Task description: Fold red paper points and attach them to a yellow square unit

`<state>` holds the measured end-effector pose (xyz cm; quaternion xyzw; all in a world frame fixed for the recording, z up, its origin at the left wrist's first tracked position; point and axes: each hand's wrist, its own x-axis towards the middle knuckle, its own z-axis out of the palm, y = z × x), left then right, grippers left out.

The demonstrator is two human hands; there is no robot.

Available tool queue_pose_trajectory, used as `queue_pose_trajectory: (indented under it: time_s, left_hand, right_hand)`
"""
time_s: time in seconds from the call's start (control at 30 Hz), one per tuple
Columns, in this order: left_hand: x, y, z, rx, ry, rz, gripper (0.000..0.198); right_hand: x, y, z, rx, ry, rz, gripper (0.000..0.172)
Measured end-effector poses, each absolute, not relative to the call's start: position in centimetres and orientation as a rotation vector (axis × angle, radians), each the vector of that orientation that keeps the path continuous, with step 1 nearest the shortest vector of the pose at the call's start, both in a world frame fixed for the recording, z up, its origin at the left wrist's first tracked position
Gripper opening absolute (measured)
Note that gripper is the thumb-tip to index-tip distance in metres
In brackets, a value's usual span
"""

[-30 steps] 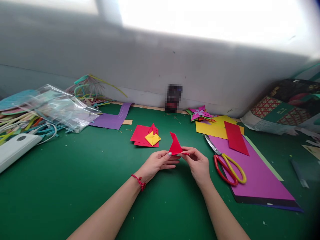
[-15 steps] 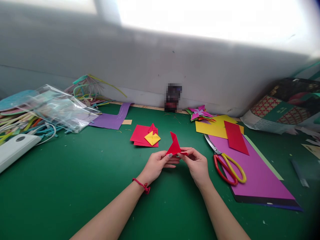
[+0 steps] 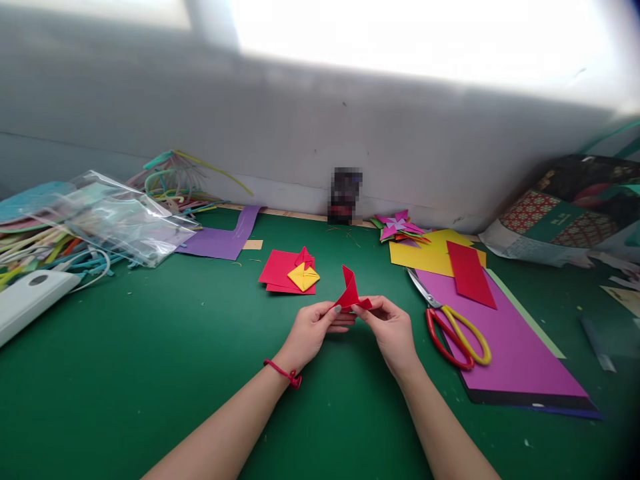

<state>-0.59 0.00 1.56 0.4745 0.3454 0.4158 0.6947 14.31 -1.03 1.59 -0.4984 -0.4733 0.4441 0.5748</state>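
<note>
A partly folded piece of red paper (image 3: 349, 291) is held up between my two hands, one pointed flap standing upward. My left hand (image 3: 316, 328) pinches its left lower edge, thumb in front and fingers behind. My right hand (image 3: 393, 330) grips the lower right edge with the thumb pressed on a fold. Just beyond, to the left, lie red paper squares (image 3: 275, 270) with a yellow folded piece (image 3: 303, 277) and a small red folded piece (image 3: 303, 257) on top. The fingertips behind the paper are partly hidden.
Scissors (image 3: 455, 333) with red and yellow handles lie on purple sheets (image 3: 520, 353) at right, near a red strip (image 3: 470, 275) and yellow paper (image 3: 415, 257). Folded paper stars (image 3: 397, 227) sit behind. Pipe cleaners, a plastic bag (image 3: 135, 220) and a white power strip (image 3: 35, 300) occupy the left.
My right hand has shifted slightly left along the paper's lower edge. The right-hand flap of the red paper now tilts up more, and both hands keep their hold.
</note>
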Motion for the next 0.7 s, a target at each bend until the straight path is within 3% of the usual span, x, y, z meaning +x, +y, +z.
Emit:
queue_pose_trajectory:
  time_s: [0.7]
  left_hand:
    - [-0.55,0.02,1.24,1.060,0.832,0.903,0.037]
  right_hand:
    - [14.37,-0.97,1.59,-1.207,-1.094,1.023,0.021]
